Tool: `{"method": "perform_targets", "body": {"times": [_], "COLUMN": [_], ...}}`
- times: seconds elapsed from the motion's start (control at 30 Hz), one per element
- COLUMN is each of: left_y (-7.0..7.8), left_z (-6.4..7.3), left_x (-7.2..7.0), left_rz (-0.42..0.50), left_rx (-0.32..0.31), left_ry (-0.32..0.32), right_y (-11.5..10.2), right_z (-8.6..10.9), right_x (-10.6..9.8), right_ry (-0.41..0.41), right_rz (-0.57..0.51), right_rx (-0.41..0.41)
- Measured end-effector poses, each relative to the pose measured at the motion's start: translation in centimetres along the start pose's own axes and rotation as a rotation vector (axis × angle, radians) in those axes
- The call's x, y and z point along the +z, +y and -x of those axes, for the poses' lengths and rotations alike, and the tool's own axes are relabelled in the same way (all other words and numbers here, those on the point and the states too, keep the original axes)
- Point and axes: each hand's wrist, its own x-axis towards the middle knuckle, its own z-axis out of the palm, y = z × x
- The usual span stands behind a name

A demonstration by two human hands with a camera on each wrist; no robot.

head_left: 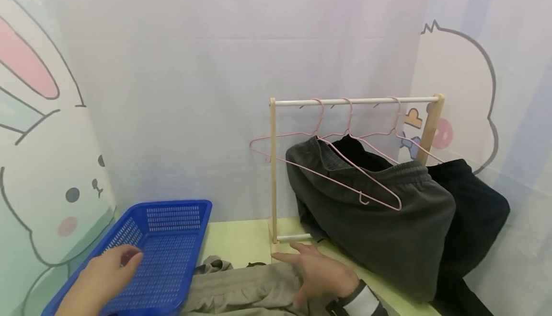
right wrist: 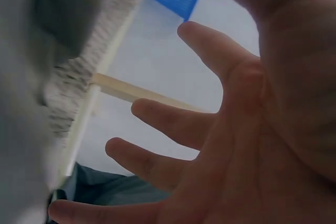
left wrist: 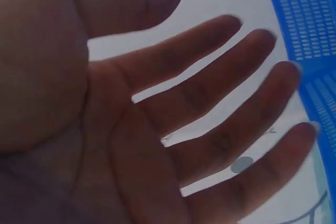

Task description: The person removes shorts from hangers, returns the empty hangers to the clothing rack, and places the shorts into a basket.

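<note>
My left hand hovers over the blue plastic basket, holding nothing. In the left wrist view, the fingers of that hand are spread and slightly bent. Beige-grey pants with an elastic waistband lie in front of me at the bottom of the head view; their lower part is cut off. Over their right side is my right hand, its fingers apart and nothing gripped. The right wrist view shows the same spread fingers, with blurred greyish cloth at the left. Whether the right hand touches the pants, I cannot tell.
A small rack with a white rail and wooden posts stands behind the right hand. Pink hangers hang on it. Dark grey pants and black pants hang there. The table is yellow-green, backed by a printed curtain.
</note>
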Motion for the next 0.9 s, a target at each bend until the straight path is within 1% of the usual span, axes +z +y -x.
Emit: {"method": "perform_targets", "body": {"times": [0.03,0.1,0.2,0.27,0.4,0.5,0.57,0.7,0.77,0.83,0.9], "left_y": [-0.4,-0.9,-1.7,-2.1,-3.0,-3.8,-4.4,-5.2,-5.6,-5.9,-6.2], "left_z": [0.1,0.2,0.5,0.6,0.7,0.8,0.9,1.1,1.3,1.5,1.7], "left_x": [0.1,0.3,0.6,0.7,1.3,2.1,2.7,3.3,3.4,3.3,3.3], "left_rz": [-0.003,-0.002,0.007,0.033,0.108,0.126,0.108,0.095,0.124,0.179,0.228], "left_rx": [-0.005,-0.011,-0.007,-0.019,-0.042,-0.045,-0.034,0.010,0.012,0.028,0.038], "left_ry": [-0.029,-0.068,-0.102,-0.130,-0.193,-0.208,-0.202,-0.203,-0.221,-0.262,-0.290], "right_y": [0.1,0.2,0.5,0.7,1.0,1.1,1.1,0.7,0.5,0.4,0.3], "right_z": [-0.1,-0.4,-0.8,-1.1,-1.6,-1.8,-1.9,-1.9,-1.9,-1.9,-2.0], "right_x": [0.2,0.5,1.1,1.6,2.6,3.2,3.3,3.5,3.6,3.7,3.8], "right_ry": [-0.010,-0.034,-0.080,-0.109,-0.126,-0.114,-0.104,-0.081,-0.066,-0.048,-0.030], "right_rz": [-0.002,0.007,0.007,0.012,0.035,0.068,0.089,0.106,0.110,0.128,0.147], "right_rx": [0.008,0.014,0.001,-0.018,-0.030,-0.018,-0.018,-0.022,-0.019,-0.019,-0.018]}}
